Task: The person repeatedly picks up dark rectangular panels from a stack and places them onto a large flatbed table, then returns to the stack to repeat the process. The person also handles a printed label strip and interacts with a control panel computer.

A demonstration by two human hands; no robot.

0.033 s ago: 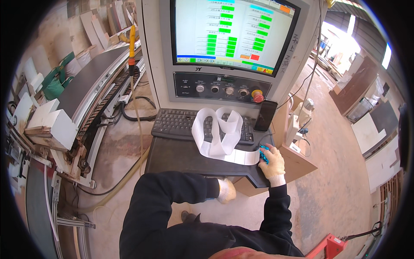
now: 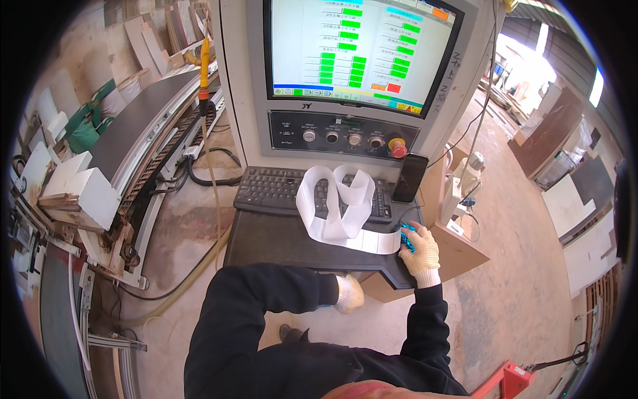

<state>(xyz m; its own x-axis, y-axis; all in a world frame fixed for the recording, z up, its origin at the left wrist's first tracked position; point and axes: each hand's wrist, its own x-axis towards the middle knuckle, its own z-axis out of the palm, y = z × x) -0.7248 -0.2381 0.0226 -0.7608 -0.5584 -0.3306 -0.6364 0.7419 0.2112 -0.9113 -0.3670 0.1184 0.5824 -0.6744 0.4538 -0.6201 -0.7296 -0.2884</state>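
Observation:
My right hand [image 2: 421, 256], in a cream knit glove, rests over a bright blue and black computer mouse [image 2: 407, 241] at the right side of the black shelf [image 2: 272, 241]. A long strip of white labels [image 2: 362, 241] lies in loose loops across the shelf and the black keyboard [image 2: 269, 189]; its tail runs up to the mouse. My left hand [image 2: 349, 294], gloved alike, hangs just below the shelf's front edge, curled into a rounded fist. Whatever its fingers may hold is hidden.
Above the keyboard stands a control cabinet with a lit screen [image 2: 362, 53], knobs and a red emergency stop button [image 2: 397, 147]. A dark phone [image 2: 410, 178] leans upright at the right. Machine rails [image 2: 166, 126] lie left; a red pallet jack [image 2: 513, 379] stands lower right.

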